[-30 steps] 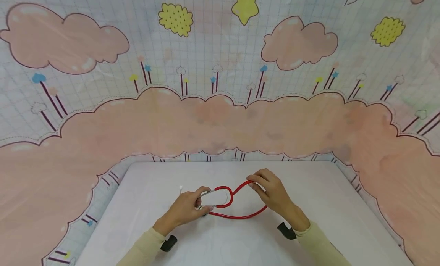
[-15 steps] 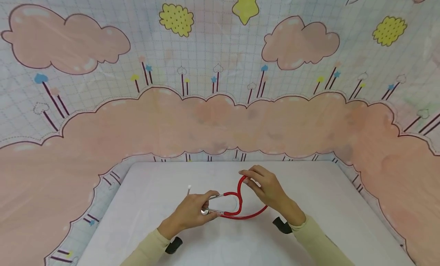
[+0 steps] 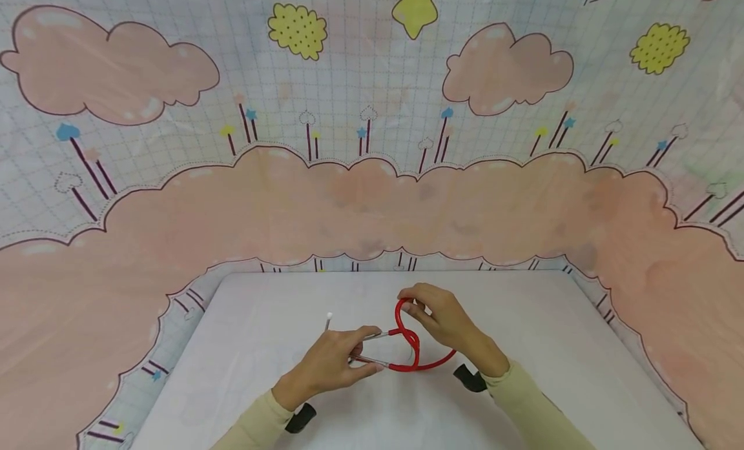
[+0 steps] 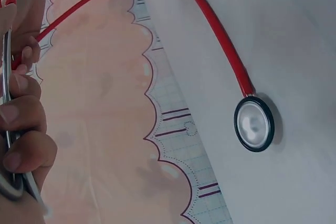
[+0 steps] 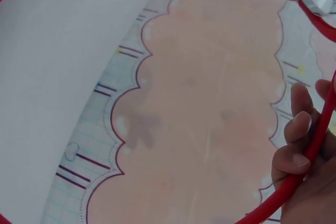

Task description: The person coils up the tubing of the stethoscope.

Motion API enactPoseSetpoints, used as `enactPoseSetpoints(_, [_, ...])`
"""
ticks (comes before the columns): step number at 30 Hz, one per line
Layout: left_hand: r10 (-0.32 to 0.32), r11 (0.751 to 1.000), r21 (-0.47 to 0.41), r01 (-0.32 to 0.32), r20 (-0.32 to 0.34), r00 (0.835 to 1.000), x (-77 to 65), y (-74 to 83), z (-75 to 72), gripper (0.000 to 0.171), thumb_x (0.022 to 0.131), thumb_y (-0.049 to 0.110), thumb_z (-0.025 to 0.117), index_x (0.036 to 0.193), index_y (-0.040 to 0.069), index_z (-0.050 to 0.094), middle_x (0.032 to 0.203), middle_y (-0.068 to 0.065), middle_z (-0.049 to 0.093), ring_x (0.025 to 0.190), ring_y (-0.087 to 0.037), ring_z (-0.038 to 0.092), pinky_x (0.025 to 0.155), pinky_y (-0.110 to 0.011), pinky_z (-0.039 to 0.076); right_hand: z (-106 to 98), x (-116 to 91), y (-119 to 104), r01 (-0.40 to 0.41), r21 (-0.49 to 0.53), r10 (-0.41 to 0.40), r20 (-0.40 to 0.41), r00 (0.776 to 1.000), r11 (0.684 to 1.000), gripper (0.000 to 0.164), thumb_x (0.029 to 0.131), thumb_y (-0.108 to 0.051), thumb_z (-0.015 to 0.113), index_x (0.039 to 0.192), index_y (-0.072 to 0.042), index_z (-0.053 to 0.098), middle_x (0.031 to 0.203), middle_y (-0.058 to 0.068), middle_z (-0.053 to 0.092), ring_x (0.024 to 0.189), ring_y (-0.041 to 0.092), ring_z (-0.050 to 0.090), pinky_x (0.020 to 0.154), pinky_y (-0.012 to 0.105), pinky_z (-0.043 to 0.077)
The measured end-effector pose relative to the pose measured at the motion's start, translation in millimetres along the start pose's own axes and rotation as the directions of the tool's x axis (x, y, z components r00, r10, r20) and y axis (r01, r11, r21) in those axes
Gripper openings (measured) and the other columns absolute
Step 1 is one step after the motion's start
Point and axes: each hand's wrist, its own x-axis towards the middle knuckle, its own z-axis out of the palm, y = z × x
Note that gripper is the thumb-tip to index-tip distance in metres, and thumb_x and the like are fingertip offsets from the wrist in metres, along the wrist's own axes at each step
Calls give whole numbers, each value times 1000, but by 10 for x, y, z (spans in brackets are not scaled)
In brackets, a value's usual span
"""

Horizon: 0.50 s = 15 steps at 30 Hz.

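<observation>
A stethoscope with red tubing (image 3: 411,367) and silver ear tubes (image 3: 372,360) is held between both hands. My left hand (image 3: 330,365) grips the metal ear tubes, and a white ear tip (image 3: 329,316) sticks up behind it. My right hand (image 3: 446,319) pinches the red tube, which arches up and crosses over the fork. In the right wrist view, the tube (image 5: 317,145) runs across the curled fingers of that hand. The round chest piece (image 4: 254,123) shows in the left wrist view against the white tabletop; the left hand hides it in the head view.
The white table (image 3: 256,308) lies beneath the hands. Behind it hangs a patterned cloth (image 3: 372,211) with peach clouds. Black wrist straps (image 3: 469,378) show beside the forearms.
The left hand has moved right with the ear tubes, closer to the right hand. The right hand has shifted slightly left, and the red tube now bends into a tight loop over the fork.
</observation>
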Motion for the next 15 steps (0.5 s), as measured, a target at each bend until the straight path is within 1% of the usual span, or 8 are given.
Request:
enactPoseSetpoints(5, [47, 999, 4, -47, -53, 997, 13, 13, 4, 53, 83, 46, 76, 122, 13, 63, 65, 13, 49, 57, 5, 36, 53, -8, 34, 73, 10, 5, -68, 32, 66, 55, 996, 997, 30, 99, -37, 55, 110, -13, 68, 94, -3, 70, 75, 5, 52, 64, 20, 50])
enactPoseSetpoints(9, [76, 997, -7, -77, -91, 993, 21, 18, 15, 53, 84, 46, 76, 121, 11, 63, 65, 12, 51, 57, 5, 36, 53, -6, 33, 137, 3, -12, -137, 53, 131, 110, 985, 989, 24, 97, -30, 61, 112, -13, 68, 98, -2, 71, 78, 4, 52, 66, 19, 50])
enactPoseSetpoints(15, [103, 995, 2, -104, -148, 984, 25, 3, 37, 53, 83, 45, 77, 120, 10, 64, 64, 12, 49, 56, 6, 34, 53, -5, 29, 208, 3, -42, -184, 75, 170, 158, 973, 980, 20, 95, -20, 64, 113, -10, 67, 99, -1, 71, 81, 7, 55, 70, 19, 52])
